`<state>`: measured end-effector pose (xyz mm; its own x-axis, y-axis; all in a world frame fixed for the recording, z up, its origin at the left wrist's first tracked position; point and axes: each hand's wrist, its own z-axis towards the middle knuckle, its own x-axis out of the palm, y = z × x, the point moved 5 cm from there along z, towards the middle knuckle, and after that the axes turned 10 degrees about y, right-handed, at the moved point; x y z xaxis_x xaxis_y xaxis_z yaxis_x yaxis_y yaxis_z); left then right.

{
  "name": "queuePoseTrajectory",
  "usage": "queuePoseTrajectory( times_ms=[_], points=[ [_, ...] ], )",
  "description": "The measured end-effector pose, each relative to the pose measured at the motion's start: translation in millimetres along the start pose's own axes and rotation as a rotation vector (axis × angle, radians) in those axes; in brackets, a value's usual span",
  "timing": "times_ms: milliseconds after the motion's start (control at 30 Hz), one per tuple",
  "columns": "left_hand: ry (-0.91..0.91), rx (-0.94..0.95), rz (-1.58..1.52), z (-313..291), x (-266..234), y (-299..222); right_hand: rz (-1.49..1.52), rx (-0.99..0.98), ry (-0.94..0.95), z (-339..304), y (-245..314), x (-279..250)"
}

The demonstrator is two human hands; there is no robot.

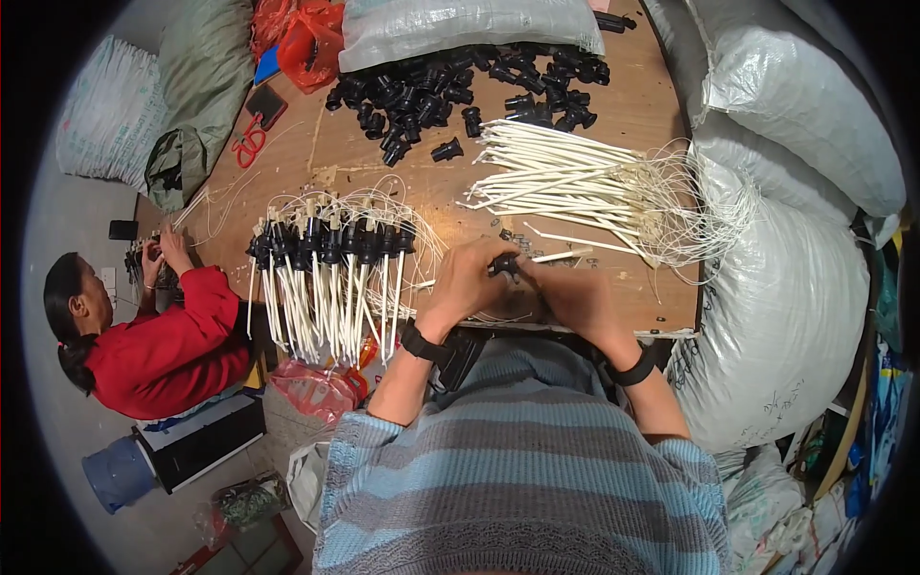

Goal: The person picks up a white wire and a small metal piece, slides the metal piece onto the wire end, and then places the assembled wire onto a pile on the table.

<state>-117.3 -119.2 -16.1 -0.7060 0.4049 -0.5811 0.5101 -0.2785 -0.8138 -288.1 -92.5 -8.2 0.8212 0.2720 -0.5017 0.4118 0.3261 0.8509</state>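
Head view: pinching a black part (503, 264) in the fingers of the left hand (465, 276), directly beside the right hand (570, 290); cannot tell its exact hold. Note white tubes (565, 187) ahead of the right hand, a black-topped bundle (331, 245) left of the left hand, loose black fittings (410, 100) farther ahead.

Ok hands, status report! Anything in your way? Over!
Left hand: grip on black fitting. Right hand: close beside it. White stick pile ahead, right, apart from both hands.
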Motion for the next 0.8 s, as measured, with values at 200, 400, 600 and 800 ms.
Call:
queuePoseTrajectory(
  times_ms=[200, 400, 600, 800],
  points=[
    [-0.060, 0.047, 0.170, -6.5, 15.1, -7.1, -0.319, -0.073, 0.115, 10.5, 3.8, 1.9],
    [-0.161, 0.141, 0.280, -18.0, 20.4, -25.6, -0.034, 0.233, 0.305, 17.6, -16.9, 6.8],
    [-0.178, 0.187, 0.363, -26.2, 11.7, -24.0, 0.094, 0.285, 0.268, 15.5, -9.9, 17.9],
    [-0.169, 0.193, 0.336, -34.7, 8.1, -22.2, 0.127, 0.351, 0.452, 19.8, -9.6, 23.2]
  ],
)
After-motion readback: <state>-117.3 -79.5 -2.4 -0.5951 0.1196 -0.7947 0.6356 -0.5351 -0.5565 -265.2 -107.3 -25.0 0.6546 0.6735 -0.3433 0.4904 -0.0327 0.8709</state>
